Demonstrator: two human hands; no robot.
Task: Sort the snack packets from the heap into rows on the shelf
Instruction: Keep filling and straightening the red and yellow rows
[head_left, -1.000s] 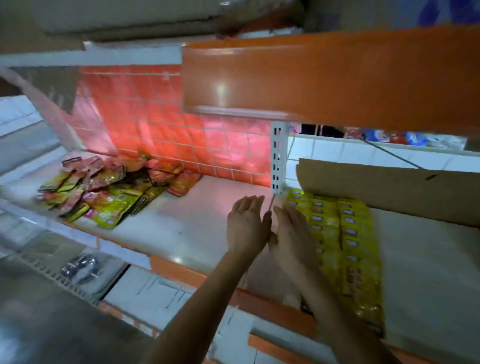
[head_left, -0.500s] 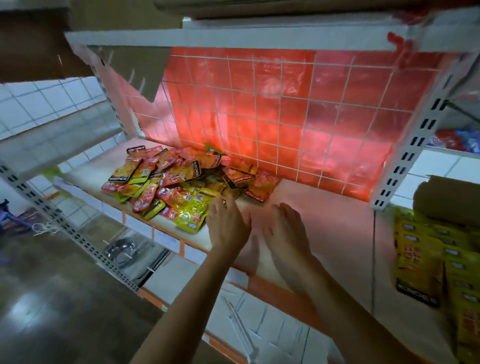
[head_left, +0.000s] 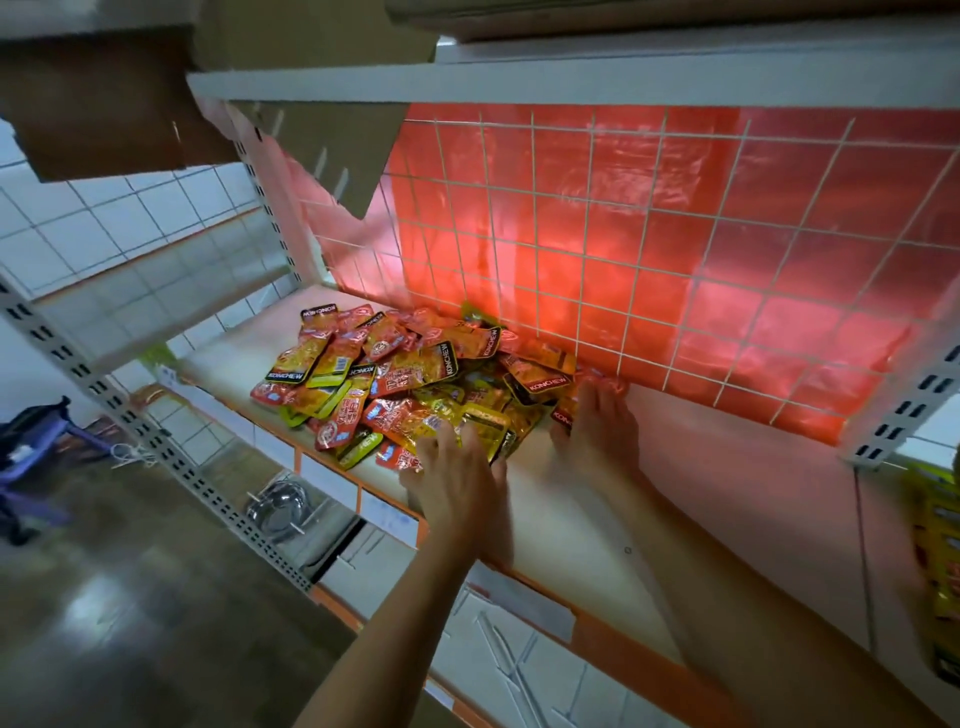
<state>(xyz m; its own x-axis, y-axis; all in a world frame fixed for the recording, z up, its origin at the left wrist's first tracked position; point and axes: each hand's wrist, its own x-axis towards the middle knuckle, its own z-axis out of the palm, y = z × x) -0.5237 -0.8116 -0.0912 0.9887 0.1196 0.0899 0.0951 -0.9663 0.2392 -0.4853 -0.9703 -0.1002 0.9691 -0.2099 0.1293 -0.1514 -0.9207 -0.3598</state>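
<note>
A heap of red, orange and yellow snack packets (head_left: 405, 374) lies on the left part of the white shelf (head_left: 701, 499), against the red wire-grid back panel. My left hand (head_left: 457, 478) lies palm down at the heap's near edge, its fingers over a yellow packet (head_left: 485, 426). My right hand (head_left: 597, 431) reaches the heap's right edge, with straight fingers touching an orange packet (head_left: 563, 410). Neither hand grips anything that I can see. A row of yellow packets (head_left: 935, 561) shows at the far right in the neighbouring bay.
A red wire-grid panel (head_left: 649, 249) backs the shelf. Another white shelf (head_left: 519, 83) with cardboard on it hangs close overhead. A perforated upright (head_left: 904, 415) divides the bays. Below left are a lower shelf with a metal bowl (head_left: 280, 506) and a glossy floor.
Both hands moved left from the yellow row in the right bay, across the shelf, and now touch the heap. The view swung left with them.
</note>
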